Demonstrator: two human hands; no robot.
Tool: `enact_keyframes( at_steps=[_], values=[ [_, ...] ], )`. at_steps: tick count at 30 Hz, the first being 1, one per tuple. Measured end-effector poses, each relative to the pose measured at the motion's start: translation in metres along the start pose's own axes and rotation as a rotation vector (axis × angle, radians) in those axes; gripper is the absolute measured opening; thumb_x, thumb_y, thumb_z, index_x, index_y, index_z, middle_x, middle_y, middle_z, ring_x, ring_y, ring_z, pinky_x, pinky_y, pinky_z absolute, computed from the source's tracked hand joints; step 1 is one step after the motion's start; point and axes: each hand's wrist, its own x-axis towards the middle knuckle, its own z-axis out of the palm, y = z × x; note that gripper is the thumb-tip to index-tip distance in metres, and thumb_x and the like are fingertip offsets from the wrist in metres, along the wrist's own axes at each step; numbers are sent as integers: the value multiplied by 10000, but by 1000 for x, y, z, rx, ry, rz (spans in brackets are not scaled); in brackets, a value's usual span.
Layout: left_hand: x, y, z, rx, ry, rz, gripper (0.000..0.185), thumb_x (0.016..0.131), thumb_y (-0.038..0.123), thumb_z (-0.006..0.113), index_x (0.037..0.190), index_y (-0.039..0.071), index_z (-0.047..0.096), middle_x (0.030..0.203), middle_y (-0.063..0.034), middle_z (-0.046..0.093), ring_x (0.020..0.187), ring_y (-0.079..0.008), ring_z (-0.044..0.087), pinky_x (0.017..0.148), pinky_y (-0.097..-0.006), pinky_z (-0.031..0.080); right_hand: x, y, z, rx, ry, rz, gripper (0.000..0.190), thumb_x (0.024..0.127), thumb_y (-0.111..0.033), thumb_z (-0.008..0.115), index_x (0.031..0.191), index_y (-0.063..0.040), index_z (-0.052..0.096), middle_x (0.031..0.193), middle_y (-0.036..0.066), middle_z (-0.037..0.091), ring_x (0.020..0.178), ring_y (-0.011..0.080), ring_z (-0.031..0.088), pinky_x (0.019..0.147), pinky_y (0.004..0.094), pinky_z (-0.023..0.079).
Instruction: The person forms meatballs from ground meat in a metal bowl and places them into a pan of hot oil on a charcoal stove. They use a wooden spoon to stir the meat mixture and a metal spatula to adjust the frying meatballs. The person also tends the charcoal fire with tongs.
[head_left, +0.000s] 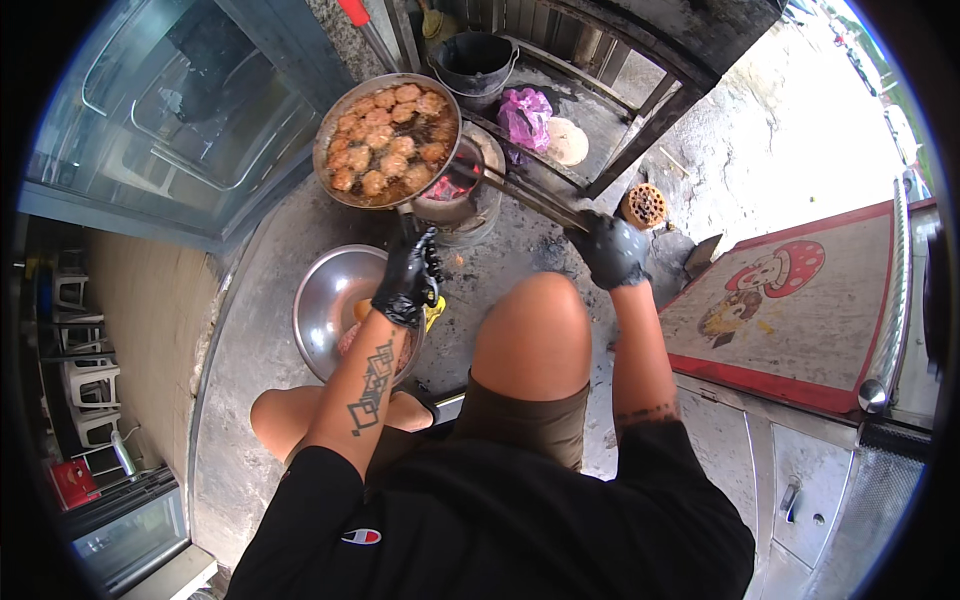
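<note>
My left hand (409, 274), in a black glove, grips the handle of a frying pan (320, 154). Many browned balls or patties (378, 136) sit in bubbling oil in the pan. The pan is up at the left edge of a round charcoal stove (491, 154), whose red glow shows beside it. My right hand (611, 250), also gloved in black, is closed around long metal tongs (536, 201) whose far ends reach over the stove opening. A steel bowl (319, 300) holding what looks like pinkish minced meat (405, 352) lies beneath my left forearm.
A black bucket (474, 64), a crumpled pink plastic bag (525, 118) and a pale round disc (568, 142) are behind the stove by a metal frame (645, 139). A perforated charcoal briquette (645, 206) stands near my right hand. Glass-fronted cabinetry (187, 97) rises at upper left.
</note>
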Motion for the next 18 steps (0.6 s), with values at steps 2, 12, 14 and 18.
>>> enact_keyframes(
  at_steps=[2,12,14,18],
  values=[
    [-7,12,-4,22,20,36,241,945,257,615,739,168,527,534,30,450,386,-129,440,378,-281,400,25,-14,-6,-71,-66,-77,335,890,-452,609,1027,-159,697,854,137,703,757,350,678,638,469,539],
    [-39,35,-32,-71,40,81,150,969,246,583,890,119,598,603,19,514,431,-128,492,404,-288,433,120,-87,-14,-107,-496,-103,326,784,-357,654,943,-85,738,907,154,726,898,322,704,777,445,559],
    [-42,33,-36,-87,45,87,187,968,233,580,824,116,560,555,3,488,379,-145,474,383,-320,468,126,-97,-12,-168,-508,-111,285,769,-307,640,915,-87,746,895,150,725,883,314,708,758,434,561],
    [-46,35,-49,-48,3,46,195,975,256,568,857,102,565,560,-10,501,385,-148,498,319,-283,411,129,-106,-15,-291,-344,-171,259,760,-291,654,905,-102,755,894,126,732,868,300,713,732,425,565]
  ],
)
